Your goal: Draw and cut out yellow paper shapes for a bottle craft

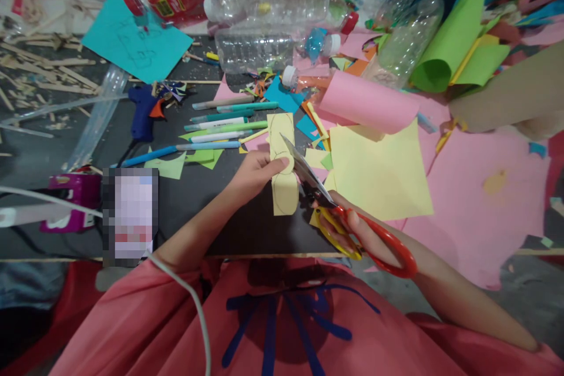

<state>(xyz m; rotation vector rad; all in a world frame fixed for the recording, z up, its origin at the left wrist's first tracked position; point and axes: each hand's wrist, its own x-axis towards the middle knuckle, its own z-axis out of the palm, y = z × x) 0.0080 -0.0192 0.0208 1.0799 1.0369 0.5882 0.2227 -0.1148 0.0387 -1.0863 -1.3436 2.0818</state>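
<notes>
Between the thumb and fingers of my left hand (258, 173) is a strip of pale yellow paper (284, 197), held upright above the dark table. Curved pencil outlines run along the strip, and a small rounded yellow piece lies under my thumb. My right hand (352, 226) grips a pair of scissors (317, 185) with one red and one yellow handle loop. Their blades point up and left, and the tip lies over the strip's upper right part. Whether the blades are biting into the paper, I cannot tell.
Several markers (220, 126) lie beyond my left hand, with a blue glue gun (143, 111) further left. A phone (132, 211) rests near the front edge. Yellow paper (381, 176) and pink sheets (480, 200) cover the right side. Plastic bottles (255, 50) crowd the back.
</notes>
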